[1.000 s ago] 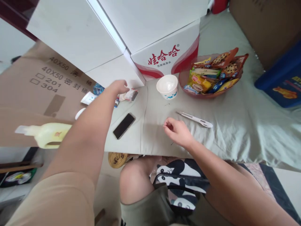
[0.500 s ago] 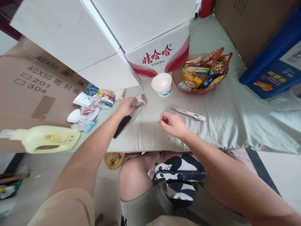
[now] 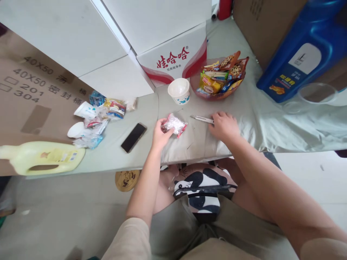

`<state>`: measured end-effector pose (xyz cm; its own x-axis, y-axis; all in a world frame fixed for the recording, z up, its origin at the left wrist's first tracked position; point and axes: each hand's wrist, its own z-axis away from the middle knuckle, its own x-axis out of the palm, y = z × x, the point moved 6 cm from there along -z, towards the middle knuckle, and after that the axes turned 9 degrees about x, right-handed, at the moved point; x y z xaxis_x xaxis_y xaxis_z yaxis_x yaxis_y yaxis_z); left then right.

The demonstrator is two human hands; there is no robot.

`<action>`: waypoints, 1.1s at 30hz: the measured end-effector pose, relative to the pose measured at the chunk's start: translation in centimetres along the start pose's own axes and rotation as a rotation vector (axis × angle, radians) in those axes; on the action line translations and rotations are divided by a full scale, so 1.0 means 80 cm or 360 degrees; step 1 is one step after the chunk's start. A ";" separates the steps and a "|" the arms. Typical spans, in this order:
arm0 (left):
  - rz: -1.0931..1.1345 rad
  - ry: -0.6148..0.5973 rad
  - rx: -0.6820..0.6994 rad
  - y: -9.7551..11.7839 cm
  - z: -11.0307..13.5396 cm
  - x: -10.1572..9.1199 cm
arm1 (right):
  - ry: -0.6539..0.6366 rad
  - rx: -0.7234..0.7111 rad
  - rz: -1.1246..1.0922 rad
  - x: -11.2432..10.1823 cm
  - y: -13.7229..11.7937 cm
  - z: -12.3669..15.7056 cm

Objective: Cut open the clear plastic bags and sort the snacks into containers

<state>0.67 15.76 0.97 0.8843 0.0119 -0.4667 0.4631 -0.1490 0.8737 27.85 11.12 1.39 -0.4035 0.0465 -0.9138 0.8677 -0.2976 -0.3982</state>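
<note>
My left hand [image 3: 160, 133] pinches a small clear packet with red edges [image 3: 175, 125] and holds it on the grey-green cloth near the table's front edge. My right hand [image 3: 223, 124] rests on the cloth to the right of it, its fingertips on the near end of a white utility knife [image 3: 201, 118]. Whether the fingers have closed round the knife I cannot tell. A black phone [image 3: 133, 137] lies left of my left hand.
A white paper cup [image 3: 179, 90] and a pink bowl of snack packets [image 3: 218, 77] stand behind. Loose wrappers [image 3: 97, 113] and a yellow jug [image 3: 45, 160] lie at the left. White boxes [image 3: 170, 57] and a blue jug [image 3: 299, 57] stand at the back.
My left hand has pulled the packet from the wrapper pile at the far left to the cloth in front of me. My right hand has moved right onto the knife.
</note>
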 end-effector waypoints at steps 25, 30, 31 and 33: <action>0.1088 -0.0237 -0.0230 -0.029 0.008 0.040 | -0.0129 0.0097 -0.1494 0.006 -0.015 0.001; 0.0803 -0.0060 -0.0130 -0.042 -0.004 0.026 | -0.0141 -0.0201 -0.1346 -0.002 -0.025 0.008; 0.0752 -0.0083 -0.0104 -0.042 -0.004 0.026 | -0.0143 -0.0294 -0.1305 -0.003 -0.029 0.010; 0.0646 -0.0173 -0.0027 -0.038 -0.004 0.028 | -0.0132 -0.0450 -0.1167 -0.002 -0.035 0.013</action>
<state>1.25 16.60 -2.71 0.9842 -0.1491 -0.0952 0.0802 -0.1036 0.9914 25.17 10.94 2.75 -0.9118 0.0625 -0.4059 0.4085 0.0360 -0.9120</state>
